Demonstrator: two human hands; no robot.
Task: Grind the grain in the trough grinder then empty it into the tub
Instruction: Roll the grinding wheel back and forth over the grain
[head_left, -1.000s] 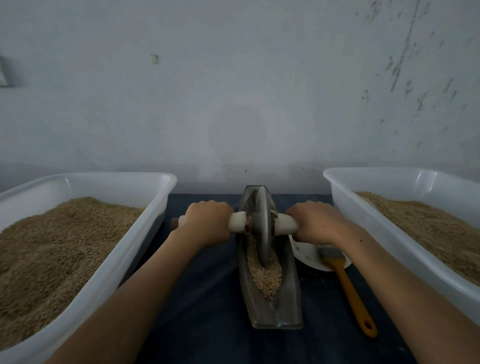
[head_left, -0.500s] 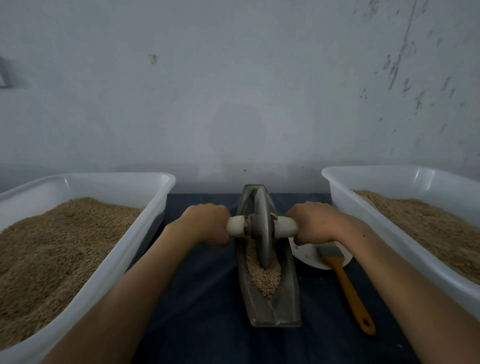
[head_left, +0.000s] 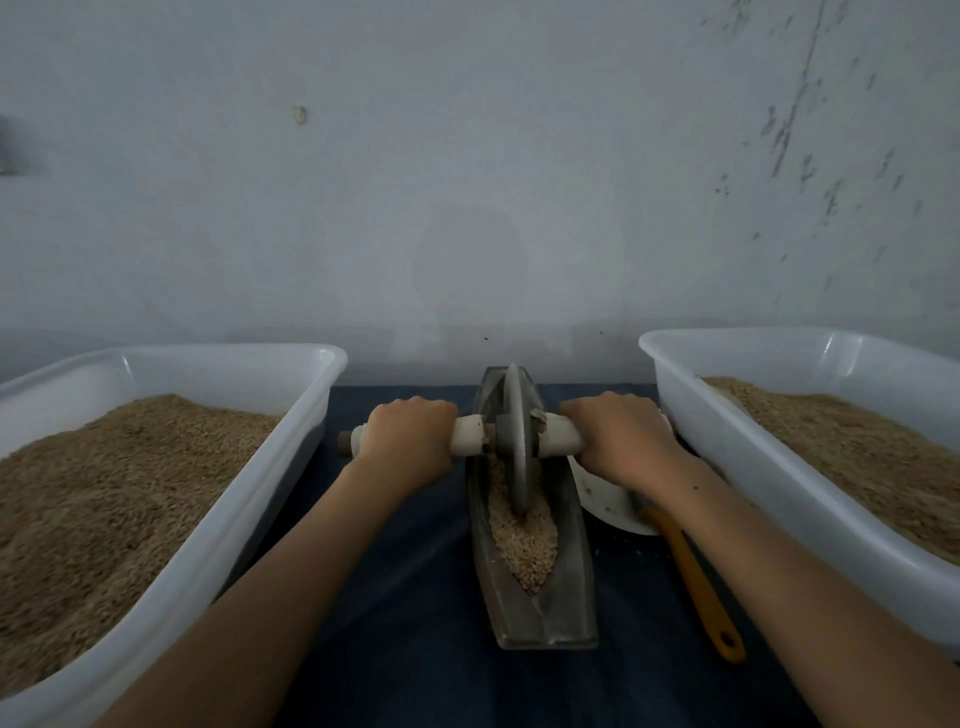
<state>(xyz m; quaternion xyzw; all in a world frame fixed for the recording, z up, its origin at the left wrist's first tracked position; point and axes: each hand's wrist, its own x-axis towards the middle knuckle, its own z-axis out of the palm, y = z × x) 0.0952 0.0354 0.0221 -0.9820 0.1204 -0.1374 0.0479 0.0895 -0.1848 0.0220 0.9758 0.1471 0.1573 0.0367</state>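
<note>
Landmark: trough grinder (head_left: 535, 587), centre of desk (head_left: 415, 649), long axis pointing away from the person.

Left of it: white tub (head_left: 234, 519), heaped with grain. Between tub and trough: left hand (head_left: 408, 441), fingers wrapped tight round the left axle handle (head_left: 470, 435).

In the trough: grinding wheel (head_left: 514, 441) upright, toward the far end. Crushed grain (head_left: 522, 540) lies in the channel, mostly nearer than the wheel.

Right of trough: right hand (head_left: 621, 441), fist closed round the right handle stub. Under that wrist, white dish (head_left: 608, 501) and orange-handled brush (head_left: 696, 582). Beyond: second white tub (head_left: 769, 467), also holding grain.

Risks, my read:
- Uneven push between hands tilts the wheel, so it climbs the trough wall and throws grain onto the desk.
- Overrunning the far end pushes grain out.
- Right forearm could knock the brush or dish.
- Can't tell which tub is the target.
</note>
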